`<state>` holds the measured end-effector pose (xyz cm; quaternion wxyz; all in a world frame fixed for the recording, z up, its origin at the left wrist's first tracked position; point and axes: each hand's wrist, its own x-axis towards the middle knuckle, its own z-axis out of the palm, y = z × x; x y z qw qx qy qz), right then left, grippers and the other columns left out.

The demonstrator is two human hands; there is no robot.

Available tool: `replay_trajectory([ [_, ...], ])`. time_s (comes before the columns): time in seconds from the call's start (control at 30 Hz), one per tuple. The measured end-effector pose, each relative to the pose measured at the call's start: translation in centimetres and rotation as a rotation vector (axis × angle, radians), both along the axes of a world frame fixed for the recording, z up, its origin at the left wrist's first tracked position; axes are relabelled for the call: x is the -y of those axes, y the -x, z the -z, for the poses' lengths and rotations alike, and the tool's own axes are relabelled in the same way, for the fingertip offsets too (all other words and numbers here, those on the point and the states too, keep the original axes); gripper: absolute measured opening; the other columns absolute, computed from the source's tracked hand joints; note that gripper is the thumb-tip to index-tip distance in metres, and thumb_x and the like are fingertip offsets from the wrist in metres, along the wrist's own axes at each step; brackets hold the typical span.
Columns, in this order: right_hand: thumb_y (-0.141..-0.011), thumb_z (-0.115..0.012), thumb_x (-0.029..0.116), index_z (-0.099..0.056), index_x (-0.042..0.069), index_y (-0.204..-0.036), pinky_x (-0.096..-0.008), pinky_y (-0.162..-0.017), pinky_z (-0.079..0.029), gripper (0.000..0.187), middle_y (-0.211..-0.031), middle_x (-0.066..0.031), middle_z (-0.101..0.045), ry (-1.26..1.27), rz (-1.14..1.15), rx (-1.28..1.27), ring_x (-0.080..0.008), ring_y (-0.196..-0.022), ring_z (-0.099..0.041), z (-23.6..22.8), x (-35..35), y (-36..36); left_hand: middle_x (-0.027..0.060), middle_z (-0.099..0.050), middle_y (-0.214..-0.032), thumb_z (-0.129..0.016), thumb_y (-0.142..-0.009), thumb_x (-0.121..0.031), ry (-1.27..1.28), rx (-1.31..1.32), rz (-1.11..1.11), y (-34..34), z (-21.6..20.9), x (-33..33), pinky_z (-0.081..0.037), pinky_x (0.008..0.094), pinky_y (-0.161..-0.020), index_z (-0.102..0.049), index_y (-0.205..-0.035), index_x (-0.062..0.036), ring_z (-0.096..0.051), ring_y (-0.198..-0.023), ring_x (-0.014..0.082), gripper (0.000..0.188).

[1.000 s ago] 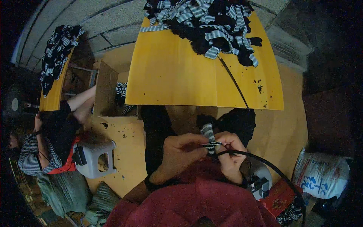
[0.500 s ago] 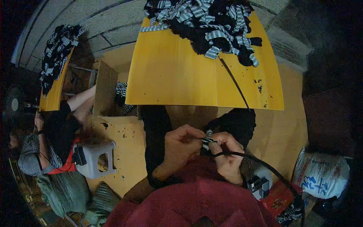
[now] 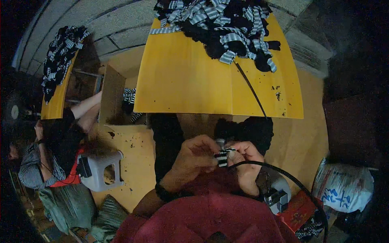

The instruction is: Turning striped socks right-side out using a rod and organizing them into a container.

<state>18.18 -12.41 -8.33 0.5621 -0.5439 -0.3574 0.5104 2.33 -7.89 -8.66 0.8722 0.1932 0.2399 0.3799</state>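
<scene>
Your left hand (image 3: 194,156) and your right hand (image 3: 245,156) both pinch a small striped cloth piece (image 3: 221,158), black and white, held close over your lap. The 2 hands almost touch each other. A thin black cord (image 3: 283,172) starts at your right hand and bends down to your right side.

Just past your hands is a yellow table (image 3: 190,81), flat and smooth, with little dark spots near its right edge. A big pile of striped cloth pieces (image 3: 219,24) lies soft and tangled at its far end. A thin dark rod (image 3: 249,87) lies across the table, from the pile to the near edge.

On your left, another person (image 3: 48,150) sits low beside a white plastic stool (image 3: 101,170). On your right is a white sack (image 3: 344,186).
</scene>
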Motion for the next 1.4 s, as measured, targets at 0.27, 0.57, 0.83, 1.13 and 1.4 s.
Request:
replay_trajectory([
  [0.27, -0.081, -0.056, -0.004, -0.057, 0.000, -0.088, -0.0221, -0.054, -0.045, 0.009, -0.075, -0.0037, -0.060, -0.049, -0.048, 0.022, -0.0069, -0.061, -0.053, -0.3, 0.8, -1.1, 0.0063, -0.066, -0.081, -0.070, -0.070, 0.000, -0.485, -0.763, -0.120, -0.6, -2.0, 0.3, -0.051, 0.0243, -0.063, -0.064, -0.088, 0.0006, -0.063, -0.072, 0.0113, 0.019],
  [0.57, -0.080, -0.057, -0.004, -0.057, 0.002, -0.087, -0.0242, -0.063, -0.046, 0.009, -0.073, -0.0028, -0.060, -0.036, -0.170, 0.221, -0.0073, -0.068, -0.055, -1.7, 0.0, -1.4, 0.0097, -0.066, -0.085, -0.067, -0.065, -0.005, -0.787, -0.961, -0.066, -1.1, -1.2, 0.4, -0.051, 0.0277, -0.070, -0.064, -0.083, -0.0027, -0.063, -0.075, 0.0148, 0.018],
  [0.83, -0.080, -0.059, -0.001, -0.057, 0.003, -0.085, -0.0245, -0.062, -0.047, 0.007, -0.071, -0.0047, -0.060, -0.023, -0.101, 0.257, -0.0094, -0.066, -0.057, -1.4, 0.1, -0.6, 0.0102, -0.063, -0.093, -0.062, -0.074, 0.004, -0.837, -0.741, -0.245, -0.9, -0.7, 0.5, -0.050, 0.0269, -0.074, -0.060, -0.088, -0.0004, -0.060, -0.085, 0.0135, 0.015],
  [1.13, -0.078, -0.060, -0.001, -0.059, 0.002, -0.082, -0.0278, -0.060, -0.048, 0.005, -0.072, -0.0097, -0.061, -0.184, 0.084, 0.486, -0.0163, -0.064, -0.060, -1.0, 0.6, 0.8, 0.0075, -0.061, -0.092, -0.055, -0.076, 0.008, -0.596, -0.499, -0.190, -0.7, 0.0, 0.2, -0.048, 0.0241, -0.073, -0.056, -0.088, 0.0000, -0.057, -0.082, 0.0108, 0.015],
  [1.4, -0.078, -0.058, -0.002, -0.060, 0.000, -0.081, -0.0296, -0.058, -0.047, 0.004, -0.071, -0.0111, -0.061, -0.196, 0.161, 0.466, -0.0182, -0.062, -0.059, -1.2, 1.0, 0.7, 0.0019, -0.055, -0.077, -0.057, -0.075, 0.004, -0.212, -0.187, 0.082, -0.8, 0.4, 0.4, -0.040, 0.0207, -0.049, -0.052, -0.094, -0.0046, -0.050, -0.058, 0.0076, 0.021],
])
